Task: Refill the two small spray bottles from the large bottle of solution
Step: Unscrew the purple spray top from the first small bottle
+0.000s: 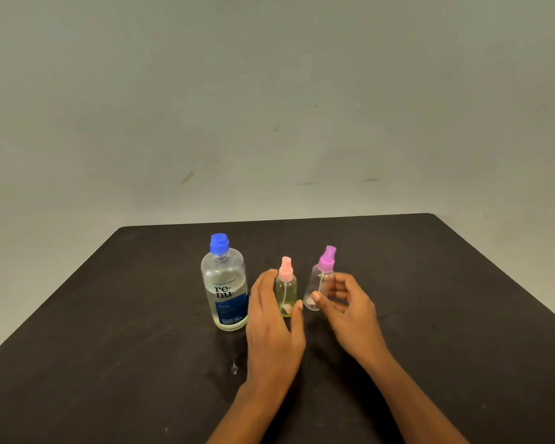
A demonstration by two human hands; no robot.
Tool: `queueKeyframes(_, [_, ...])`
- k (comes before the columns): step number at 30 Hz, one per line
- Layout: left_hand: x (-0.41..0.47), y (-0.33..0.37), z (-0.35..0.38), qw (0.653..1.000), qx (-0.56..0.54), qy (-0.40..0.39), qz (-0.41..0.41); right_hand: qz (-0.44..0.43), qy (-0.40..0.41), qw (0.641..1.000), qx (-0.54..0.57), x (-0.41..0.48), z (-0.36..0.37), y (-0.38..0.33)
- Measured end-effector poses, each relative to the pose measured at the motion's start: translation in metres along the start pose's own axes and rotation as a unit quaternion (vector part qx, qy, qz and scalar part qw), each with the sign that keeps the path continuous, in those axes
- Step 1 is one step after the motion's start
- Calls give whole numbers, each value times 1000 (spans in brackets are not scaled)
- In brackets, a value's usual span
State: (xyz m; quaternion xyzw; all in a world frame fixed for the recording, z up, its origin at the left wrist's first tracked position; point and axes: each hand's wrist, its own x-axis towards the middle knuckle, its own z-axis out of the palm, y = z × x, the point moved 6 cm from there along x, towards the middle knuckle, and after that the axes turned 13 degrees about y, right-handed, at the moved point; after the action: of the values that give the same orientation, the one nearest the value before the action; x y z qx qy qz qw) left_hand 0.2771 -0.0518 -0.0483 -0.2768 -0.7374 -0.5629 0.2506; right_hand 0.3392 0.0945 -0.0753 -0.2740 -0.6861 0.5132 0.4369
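You're barely started, every cap's on. Fingers of your left hand [274, 328] sit loose around the pink-capped spray bottle [286, 293], your right hand [350, 312] pinches the purple-capped spray bottle [322, 277] (looks empty), and the large bottle [225, 283] stands unopened just left of your fingers.

Left hand [274, 325], fingers [265, 283] straight, flanks pink-capped spray bottle [286, 285]; right hand [350, 312] holds tilted purple-capped spray bottle [321, 274] (large bottle [225, 291] upright at left, on table [109, 315]).

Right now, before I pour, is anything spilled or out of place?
Yes: a small glistening droplet with a faint wet smear lies on the dark table, in front of the large clear blue-capped bottle; it looks like spilled liquid. The right hand grips the clear purple-capped spray bottle, tilted.
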Motion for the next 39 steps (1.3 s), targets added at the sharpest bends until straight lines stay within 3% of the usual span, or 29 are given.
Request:
queueKeyframes(2, [0,16,-7,995,-25,33,85,-6,-13,999,38,-1,-2,-13])
queueKeyframes(4, [1,22,-7,991,-39,10,126,0,-42,996,78,-4,0,-24])
queueKeyframes(9, [-4,19,1,984,-52,-87,143,38,-151,983,98,-14,9,-35])
queueKeyframes(13, [-2,18,-5,988,-73,-32,129,39,-217,972,82,-19,13,-37])
queueKeyframes(16, [-2,15,-8,989,-60,-17,134,43,-172,977,122,-13,6,-45])
queueKeyframes(18, [-4,11,-4,988,-45,-31,142,35,-108,984,135,-4,-5,-47])
queueKeyframes(21, [-6,11,2,981,-19,-58,185,21,-74,988,138,3,-14,-48])
queueKeyframes(29, [4,8,3,967,8,-82,239,-34,-75,991,106,3,-13,-48])
queueKeyframes(34, [8,-3,0,975,-37,-119,186,-102,-90,983,120,-2,-11,-60])
queueKeyframes(39, [11,3,-4,971,-29,-108,212,-63,-147,981,109,-6,-7,-58])
